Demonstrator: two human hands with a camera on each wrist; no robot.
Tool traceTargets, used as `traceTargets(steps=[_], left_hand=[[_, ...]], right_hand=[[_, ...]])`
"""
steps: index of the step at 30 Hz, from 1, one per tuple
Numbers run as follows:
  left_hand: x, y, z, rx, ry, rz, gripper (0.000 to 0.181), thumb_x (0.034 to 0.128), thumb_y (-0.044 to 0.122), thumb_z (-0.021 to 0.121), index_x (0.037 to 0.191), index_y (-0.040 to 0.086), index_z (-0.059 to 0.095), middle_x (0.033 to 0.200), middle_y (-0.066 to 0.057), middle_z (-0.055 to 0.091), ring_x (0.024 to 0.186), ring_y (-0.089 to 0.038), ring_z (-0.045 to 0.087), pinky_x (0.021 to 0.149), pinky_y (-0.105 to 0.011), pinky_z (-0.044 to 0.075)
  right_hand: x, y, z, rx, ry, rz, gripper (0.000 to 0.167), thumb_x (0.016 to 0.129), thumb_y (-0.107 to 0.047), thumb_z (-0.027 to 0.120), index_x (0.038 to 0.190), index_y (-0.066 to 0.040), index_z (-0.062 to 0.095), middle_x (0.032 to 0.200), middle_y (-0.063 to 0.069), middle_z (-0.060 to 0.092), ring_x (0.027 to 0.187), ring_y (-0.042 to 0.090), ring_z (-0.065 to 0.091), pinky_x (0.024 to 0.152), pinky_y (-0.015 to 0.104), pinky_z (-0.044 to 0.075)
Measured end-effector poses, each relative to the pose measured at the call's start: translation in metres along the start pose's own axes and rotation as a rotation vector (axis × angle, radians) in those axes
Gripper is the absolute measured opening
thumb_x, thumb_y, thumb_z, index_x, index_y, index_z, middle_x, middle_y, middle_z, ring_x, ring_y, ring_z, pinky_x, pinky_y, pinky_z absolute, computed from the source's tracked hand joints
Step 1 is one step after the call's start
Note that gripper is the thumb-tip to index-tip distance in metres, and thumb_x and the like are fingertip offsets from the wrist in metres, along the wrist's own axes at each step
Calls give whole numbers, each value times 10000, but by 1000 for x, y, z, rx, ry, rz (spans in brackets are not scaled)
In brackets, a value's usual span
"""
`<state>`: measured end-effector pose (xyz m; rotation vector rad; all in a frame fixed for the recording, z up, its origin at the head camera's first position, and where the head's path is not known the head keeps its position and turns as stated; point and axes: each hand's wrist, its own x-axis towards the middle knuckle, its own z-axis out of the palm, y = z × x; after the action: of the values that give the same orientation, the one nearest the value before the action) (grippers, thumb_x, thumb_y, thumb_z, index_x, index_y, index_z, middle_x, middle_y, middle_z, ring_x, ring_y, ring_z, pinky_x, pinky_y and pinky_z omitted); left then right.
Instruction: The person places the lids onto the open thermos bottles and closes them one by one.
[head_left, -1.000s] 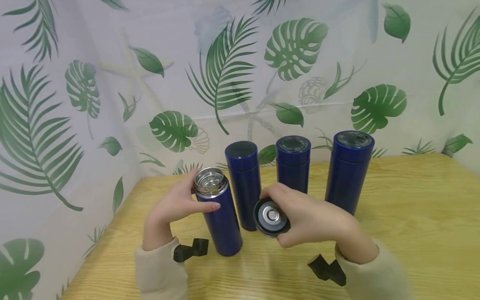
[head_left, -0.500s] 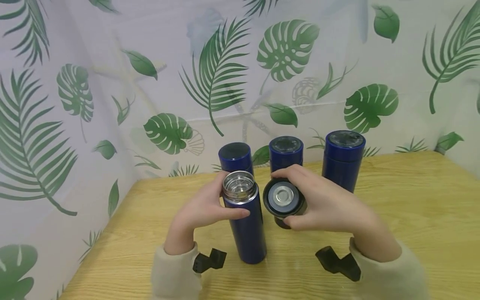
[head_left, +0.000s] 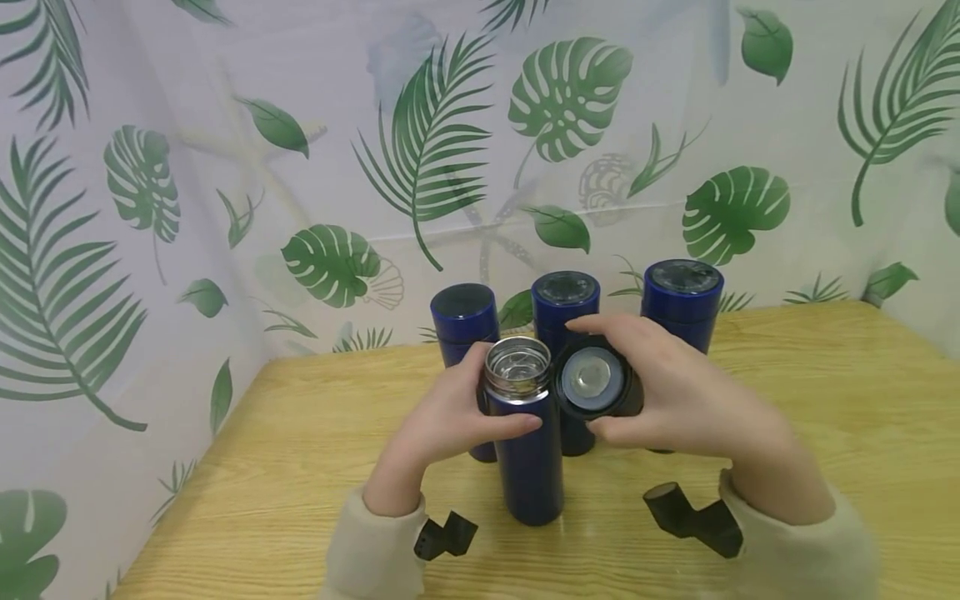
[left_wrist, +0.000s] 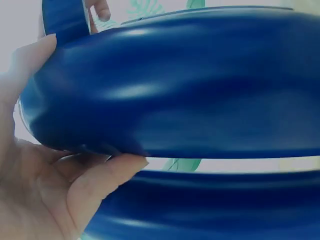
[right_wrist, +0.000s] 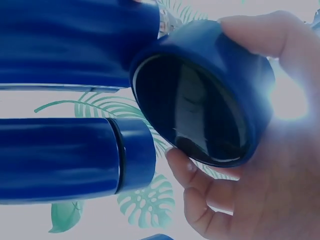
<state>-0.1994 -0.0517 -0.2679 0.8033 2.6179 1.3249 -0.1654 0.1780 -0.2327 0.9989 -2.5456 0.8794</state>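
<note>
A blue thermos bottle (head_left: 528, 467) without its lid, its steel mouth bare, is gripped near the top by my left hand (head_left: 450, 417), thumb across the front. In the left wrist view that bottle (left_wrist: 175, 90) fills most of the picture, and fingers curl round it. My right hand (head_left: 682, 396) holds the blue lid (head_left: 592, 379) between thumb and fingers, tipped so that its pale underside faces the head camera. The lid is right beside the bottle's mouth. From the right wrist, the lid's dark glossy top (right_wrist: 190, 110) shows.
Three capped blue thermos bottles stand behind: a left one (head_left: 463, 312), a middle one (head_left: 566, 308) and a right one (head_left: 682, 300), each partly hidden. They stand on a wood-grain table (head_left: 247, 500). A leaf-patterned cloth (head_left: 337, 125) hangs behind and at the left.
My left hand has moved right with the open thermos bottle, now in front of the capped ones. My right hand has lifted the lid a little and to the right, and bottle and lid are closer together.
</note>
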Motion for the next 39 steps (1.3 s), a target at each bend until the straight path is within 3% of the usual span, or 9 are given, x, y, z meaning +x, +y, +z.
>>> traceTargets(steps=[4,10,19,25,32,39], left_hand=[[1,0,4,4,14,21,679,688,285,762,1214,77,385,1053,-18,556,930,-138,546,808,-311,428],[2,-2,7,-4,10,41,677,698,275,755,1226,79,378,1068,-17,547,948,-138,537,819,-315,421],[3,-3,8,-9,5,65,679,702,261,752,1237,84,374,1077,-17,543,953,-132,533,825,-313,418],[3,-3,8,-23,-10,67,659,710,270,746,1227,94,377,1039,-4,553,913,-114,543,799,-292,429],[2,-2,8,-51,-31,64,650,722,263,739,1234,101,373,1053,-2,556,920,-109,548,804,-287,430],[3,-2,8,-69,-36,87,639,730,244,733,1245,127,373,1104,-5,544,964,-110,538,823,-282,425]], right_hand=[[-1,0,-3,11,28,16,723,607,-121,756,1241,-41,418,1096,72,500,980,199,458,812,410,374],[2,-4,-3,21,84,85,754,647,-186,774,1282,-79,380,1054,87,523,902,199,502,710,373,440],[9,-12,8,-1,260,55,788,609,-204,805,1270,-116,385,1012,131,551,931,256,500,738,449,412],[14,-13,18,94,311,56,743,619,-143,805,1229,-72,387,1021,127,559,864,232,569,730,400,476],[19,-16,31,117,383,98,720,612,-129,805,1195,-43,391,1021,126,546,919,239,523,724,416,471],[23,-16,39,138,440,77,723,606,-129,811,1194,-50,397,987,121,560,863,218,551,658,365,486]])
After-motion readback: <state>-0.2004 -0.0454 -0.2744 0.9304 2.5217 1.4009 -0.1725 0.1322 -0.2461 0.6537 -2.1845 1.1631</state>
